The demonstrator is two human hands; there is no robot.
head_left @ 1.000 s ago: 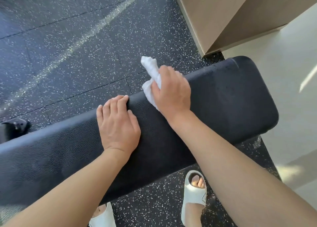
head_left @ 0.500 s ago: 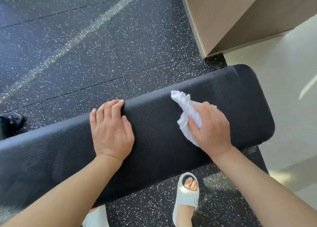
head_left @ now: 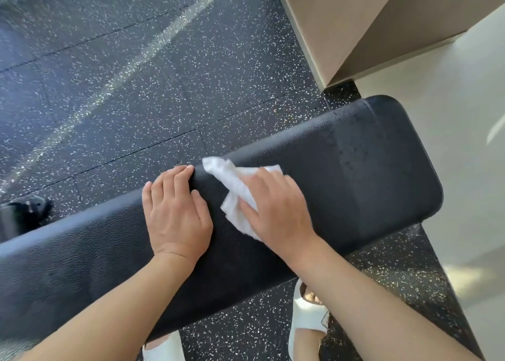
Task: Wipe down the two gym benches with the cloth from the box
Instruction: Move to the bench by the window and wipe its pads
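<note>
A black padded gym bench (head_left: 369, 175) runs from lower left to upper right across the view. My left hand (head_left: 175, 213) lies flat on its top, fingertips curled over the far edge. My right hand (head_left: 276, 205) presses a crumpled white cloth (head_left: 235, 188) onto the bench just right of the left hand, fingers spread over it. Part of the cloth sticks out past the fingers toward the far edge. Only one bench is in view.
Speckled black rubber floor (head_left: 136, 73) lies beyond the bench. A beige box-like block (head_left: 355, 24) stands at the upper right, next to pale flooring (head_left: 451, 114). A black bench foot (head_left: 30, 213) shows at left. My white sandals (head_left: 306, 319) are under the bench.
My right hand has slid the cloth leftward and toward the far edge, close to my left hand, after sweeping right half a second ago. The left hand has stayed in place.
</note>
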